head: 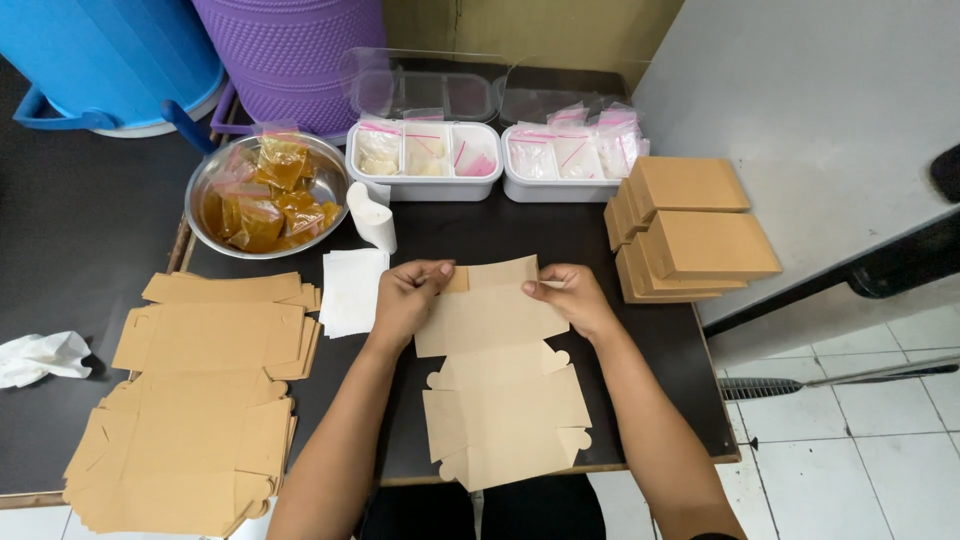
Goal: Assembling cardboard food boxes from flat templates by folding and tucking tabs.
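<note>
**Flat brown box blank held at its far edge by 2 hands**

At the centre of the frame a flat, die-cut cardboard blank lies on the dark, matte table. It is plain brown kraft board, smooth and unprinted, with creased panels, rounded locking tabs along its sides and a far flap lifted slightly. The left hand pinches the upper left corner of that flap, thumb and fingers closed on the board. The right hand is clamped on the upper right corner in the same way.

At the lower left of the frame sits a loose stack of flat blanks of the same brown board, fanned unevenly. At the right, 4 folded brown boxes stand in 2 short piles, rectangular with closed lids.

Just left of the held blank lie thin white paper sheets, with a small white roll above them. In the upper left middle a shiny round metal bowl holds clear packets of amber-brown sauce. Beside it, 2 white rectangular plastic trays with open clear lids hold small clear zip bags with pink strips and pale contents. A blue bucket and a textured purple bin fill the upper left corner. A crumpled white tissue lies at the left edge.
</note>
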